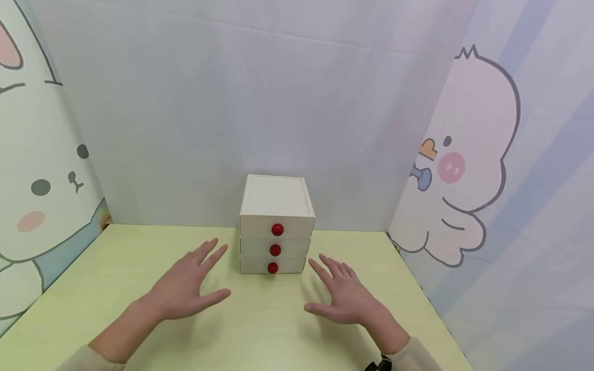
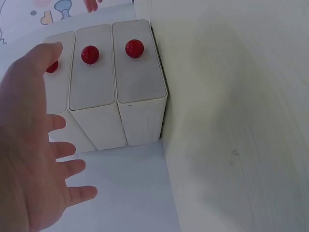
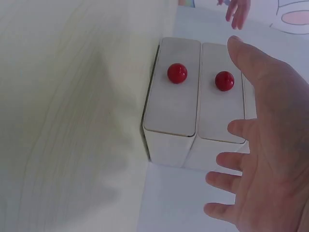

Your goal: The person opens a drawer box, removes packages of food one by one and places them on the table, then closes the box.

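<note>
A big cloth (image 1: pixel 260 103) hangs at the back, and it seems to be there to make a plain wall. A big white bunny (image 1: pixel 28 144) is drawn on the left side and a pale chick (image 1: pixel 482 123) on the right. In front is a light yellow table (image 1: pixel 264 330), flat, so things can sit steady on it.

The white drawer box (image 1: pixel 277 196) stands upright at the far end of the table, near the cloth. Its front looks toward the hands, maybe so it is easy to reach.

The left hand (image 1: pixel 185 286) is in front of the box to the left, and the right hand (image 1: pixel 345 296) is in front to the right. Both have fingers spread and thumbs held apart, and they pinch nothing. They seem to be up in the air, not touching the box.

Three drawers (image 1: pixel 255 247) sit one on top of another, all pushed in, maybe to save room. Something black (image 1: pixel 382 364) is by the right sleeve (image 1: pixel 415 355), but I can't tell what. Each drawer has one round red knob (image 1: pixel 277 230), maybe because fingers can hold it well
</note>
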A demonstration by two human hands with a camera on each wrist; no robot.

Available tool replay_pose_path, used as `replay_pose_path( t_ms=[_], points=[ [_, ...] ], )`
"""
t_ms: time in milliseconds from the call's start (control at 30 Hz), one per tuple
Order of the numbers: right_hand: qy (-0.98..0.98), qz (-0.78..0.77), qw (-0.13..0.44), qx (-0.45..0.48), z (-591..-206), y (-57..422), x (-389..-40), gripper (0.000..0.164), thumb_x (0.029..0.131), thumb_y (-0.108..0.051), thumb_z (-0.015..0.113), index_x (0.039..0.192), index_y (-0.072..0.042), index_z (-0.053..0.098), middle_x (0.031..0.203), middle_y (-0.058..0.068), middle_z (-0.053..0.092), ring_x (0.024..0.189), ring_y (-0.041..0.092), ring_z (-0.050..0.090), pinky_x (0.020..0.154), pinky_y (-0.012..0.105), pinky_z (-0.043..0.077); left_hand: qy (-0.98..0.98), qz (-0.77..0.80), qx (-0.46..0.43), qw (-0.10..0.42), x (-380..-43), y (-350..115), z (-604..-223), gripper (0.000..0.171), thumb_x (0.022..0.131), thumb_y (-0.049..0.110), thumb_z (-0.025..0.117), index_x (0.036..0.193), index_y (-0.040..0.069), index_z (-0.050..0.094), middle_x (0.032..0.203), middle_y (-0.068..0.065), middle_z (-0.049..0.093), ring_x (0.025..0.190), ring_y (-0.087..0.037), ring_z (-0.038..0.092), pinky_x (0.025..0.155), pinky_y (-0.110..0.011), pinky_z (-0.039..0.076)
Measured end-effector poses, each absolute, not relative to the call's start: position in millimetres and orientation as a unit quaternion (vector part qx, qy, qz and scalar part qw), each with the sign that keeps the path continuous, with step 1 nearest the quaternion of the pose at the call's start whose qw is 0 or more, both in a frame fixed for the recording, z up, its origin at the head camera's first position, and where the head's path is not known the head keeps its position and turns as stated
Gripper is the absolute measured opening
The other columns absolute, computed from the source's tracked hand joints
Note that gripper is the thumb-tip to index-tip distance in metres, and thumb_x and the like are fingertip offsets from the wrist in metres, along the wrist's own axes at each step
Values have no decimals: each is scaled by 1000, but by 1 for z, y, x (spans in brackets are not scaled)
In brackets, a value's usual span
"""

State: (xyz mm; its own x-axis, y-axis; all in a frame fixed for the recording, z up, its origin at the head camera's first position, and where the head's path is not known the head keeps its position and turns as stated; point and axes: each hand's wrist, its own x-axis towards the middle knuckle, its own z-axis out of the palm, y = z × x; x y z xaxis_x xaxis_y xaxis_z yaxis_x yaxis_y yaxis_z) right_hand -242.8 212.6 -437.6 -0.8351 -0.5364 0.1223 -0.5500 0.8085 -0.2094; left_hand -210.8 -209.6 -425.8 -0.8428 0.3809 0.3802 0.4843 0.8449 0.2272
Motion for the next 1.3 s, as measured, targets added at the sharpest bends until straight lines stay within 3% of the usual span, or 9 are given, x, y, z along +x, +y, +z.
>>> replay_pose_path(
  t_ms=[100,167,233,433,600,833,1067,1300],
  points=[
    [-951,126,32,281,-438,212,-243,93,99,-76,63,172,-25,39,163,12,57,142,38,62,117,61,50,-948,-180,-212,155,-216,-208,-418,90,100,60,73,171,16,39,167,-18,50,116,-33,75,88,-52,64],
    [-950,125,35,284,-437,210,-243,84,102,-72,63,168,-24,46,151,11,68,130,32,71,107,57,58,-949,-192,-201,150,-220,-207,-412,87,103,57,72,172,16,37,163,-17,53,96,-23,78,73,-44,62],
    [-949,123,38,288,-437,209,-243,76,104,-68,62,163,-23,52,142,8,73,119,27,76,99,52,62,-948,-204,-193,148,-226,-207,-406,84,105,54,70,172,16,37,162,-16,54,91,-21,77,69,-41,61],
    [-941,141,36,307,-432,201,-243,67,106,-62,63,159,-20,57,137,6,74,111,21,78,90,47,64,-944,-225,-188,152,-249,-205,-383,79,110,51,62,172,11,35,162,-20,51,122,-41,73,85,-57,65],
    [-934,166,39,313,-427,189,-243,66,107,-59,64,160,-21,55,135,1,74,113,21,78,88,45,64,-942,-241,-186,140,-273,-197,-359,79,112,53,56,173,9,32,161,-20,50,130,-40,69,90,-60,63],
    [-926,189,66,321,-417,171,-245,62,107,-56,66,159,-23,55,133,-5,72,110,17,77,81,38,62,-941,-265,-180,111,-308,-179,-331,82,113,58,49,175,11,26,169,-21,41,146,-43,58,113,-69,51],
    [-922,201,62,324,-407,159,-246,63,106,-54,68,160,-25,53,135,-6,72,110,15,76,80,35,62,-943,-277,-162,90,-341,-164,-314,84,113,60,44,176,10,23,176,-24,29,157,-48,43,127,-69,37],
    [-917,215,70,330,-400,151,-250,65,107,-51,68,163,-23,51,141,-4,72,109,16,77,79,34,61,-944,-274,-159,93,-372,-153,-301,79,115,56,43,174,5,27,177,-24,29,163,-45,33,133,-64,30]
  ],
)
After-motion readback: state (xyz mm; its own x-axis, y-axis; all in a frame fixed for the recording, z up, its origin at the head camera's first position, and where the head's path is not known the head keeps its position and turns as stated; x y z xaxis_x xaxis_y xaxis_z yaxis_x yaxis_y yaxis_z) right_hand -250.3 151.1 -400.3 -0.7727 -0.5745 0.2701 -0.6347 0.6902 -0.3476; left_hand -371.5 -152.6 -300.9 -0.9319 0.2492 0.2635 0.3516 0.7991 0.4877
